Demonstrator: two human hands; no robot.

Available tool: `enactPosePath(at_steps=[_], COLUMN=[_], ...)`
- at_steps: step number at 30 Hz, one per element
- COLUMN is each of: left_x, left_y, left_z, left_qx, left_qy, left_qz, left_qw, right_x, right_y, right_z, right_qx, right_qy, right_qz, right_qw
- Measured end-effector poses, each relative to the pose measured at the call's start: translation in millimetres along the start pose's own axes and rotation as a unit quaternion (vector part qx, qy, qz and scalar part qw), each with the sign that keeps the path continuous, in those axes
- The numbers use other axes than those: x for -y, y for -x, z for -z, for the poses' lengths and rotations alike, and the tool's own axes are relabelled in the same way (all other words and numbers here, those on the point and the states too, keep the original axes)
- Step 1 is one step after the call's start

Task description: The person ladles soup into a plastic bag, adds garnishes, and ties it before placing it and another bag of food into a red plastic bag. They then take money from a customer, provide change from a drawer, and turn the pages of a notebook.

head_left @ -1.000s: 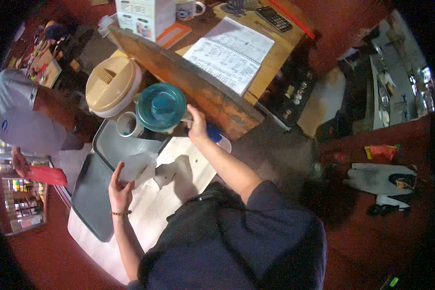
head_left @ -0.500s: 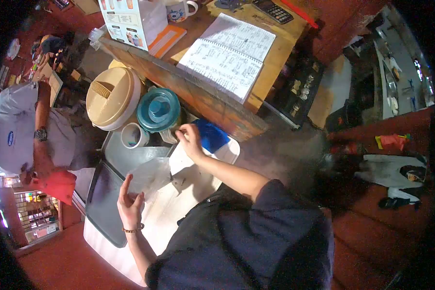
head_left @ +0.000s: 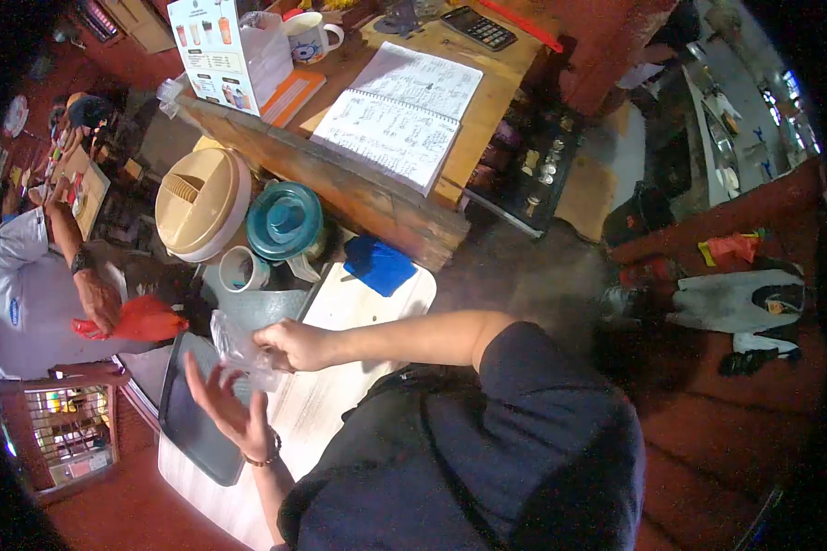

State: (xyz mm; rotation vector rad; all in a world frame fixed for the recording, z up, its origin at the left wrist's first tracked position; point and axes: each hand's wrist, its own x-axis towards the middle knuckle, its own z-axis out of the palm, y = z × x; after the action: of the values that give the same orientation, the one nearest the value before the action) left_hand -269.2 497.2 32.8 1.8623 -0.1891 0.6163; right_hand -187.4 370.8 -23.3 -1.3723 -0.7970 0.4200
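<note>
A clear plastic bag point(head_left: 234, 347) is bunched over the grey tray point(head_left: 186, 404) on the white table point(head_left: 335, 298). My right hand point(head_left: 294, 345) is closed around the bag's gathered part. Just below it, my left hand point(head_left: 232, 409), with a beaded bracelet at the wrist, has its fingers extended and spread beside the bag's lower edge. Beyond my hands stand a white cup point(head_left: 243, 270) and a teal-lidded pitcher point(head_left: 285, 222). A blue cloth point(head_left: 380, 265) lies at the table's far edge.
A large beige-lidded container point(head_left: 199, 204) stands against a wooden counter. On that counter are an open notebook point(head_left: 400, 115), a calculator point(head_left: 480, 28), a mug point(head_left: 312, 39) and a menu card point(head_left: 213, 60). At the left, a person in grey point(head_left: 46, 275) holds a red bag point(head_left: 142, 318).
My right hand has come left from beside the pitcher to the plastic bag and grips it. The bag is now more bunched. The person at the left has shifted with the red bag.
</note>
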Motion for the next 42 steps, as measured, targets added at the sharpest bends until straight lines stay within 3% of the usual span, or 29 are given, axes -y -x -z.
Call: enactPosePath(at_steps=[2,4,6,7,8,10,12,13,14,15,16,18,20,21,25,27,32,33,35,36,37,38,39,40,42], left_x=[19,92,99,99,99,97,98,98,99,100,100,100,99,100,100,101,110,119,139,145,28,54,13,22,12], left_y=[25,83,74,71,70,70,73,76,78,76,77,79,82,83,84,85,94,100,109,118,53,63,38,45,38], left_z=[5,30,14,12,16,25,36,41,46,48,50,56,60,62,67,69,80,89,104,116,60,75,61,62,71], left_qx=[0.007,0.123,0.053,0.038,0.05,0.063,0.078,0.084,0.093,0.098,0.104,0.113,0.12,0.124,0.143,0.153,0.197,0.232,0.348,0.267,0.261,0.285,0.291,0.279,0.299], left_qy=[-0.125,-0.204,-0.203,-0.204,-0.202,-0.202,-0.199,-0.2,-0.199,-0.197,-0.198,-0.201,-0.198,-0.199,-0.196,-0.194,-0.191,-0.209,-0.265,-0.228,0.003,0.045,-0.047,-0.034,-0.04], left_qz=[-0.03,0.142,0.028,0.007,0.019,0.033,0.049,0.056,0.06,0.065,0.068,0.075,0.078,0.077,0.083,0.085,0.076,0.043,-0.112,0.061,0.243,0.328,0.357,0.3,0.322], left_qw=[0.992,0.961,0.977,0.978,0.978,0.977,0.976,0.975,0.974,0.973,0.972,0.97,0.97,0.969,0.967,0.965,0.959,0.949,0.892,0.934,0.934,0.899,0.886,0.912,0.898], right_x=[6,19,23,23,25,36,55,19,27,70,74,66,57,34,40,32,18,18,12,12,13,19,15,4,11], right_y=[1,1,0,0,-4,-9,-2,-3,14,20,24,20,14,3,-20,-33,-39,-36,-32,-31,-32,-32,-29,-26,-22], right_z=[-10,-21,-40,-49,-56,-61,-72,-93,-85,-66,-70,-73,-70,-80,-58,-58,-49,-48,-41,-39,-40,-31,-26,-21,-18], right_qx=[-0.027,0.01,0.07,0.044,0.018,0.041,-0.136,-0.099,0.048,-0.055,0.061,0.198,0.208,0.06,-0.038,0.18,0.221,0.225,0.224,0.232,0.215,0.259,0.227,0.22,0.201], right_qy=[-0.065,0.07,0.094,0.098,0.103,0.111,0.182,0.354,0.442,0.299,0.169,0.232,0.309,0.303,0.352,0.434,0.398,0.391,0.315,0.323,0.266,0.42,0.379,0.402,0.449], right_qz=[0.007,0.098,0.108,0.148,0.189,0.182,0.277,0.341,0.389,0.556,0.585,0.593,0.532,0.605,0.619,0.524,0.424,0.402,0.353,0.332,0.328,0.28,0.339,0.35,0.352], right_qw=[0.998,0.993,0.987,0.983,0.976,0.976,0.934,0.865,0.807,0.773,0.791,0.745,0.761,0.734,0.701,0.71,0.783,0.797,0.852,0.855,0.881,0.823,0.831,0.817,0.796])
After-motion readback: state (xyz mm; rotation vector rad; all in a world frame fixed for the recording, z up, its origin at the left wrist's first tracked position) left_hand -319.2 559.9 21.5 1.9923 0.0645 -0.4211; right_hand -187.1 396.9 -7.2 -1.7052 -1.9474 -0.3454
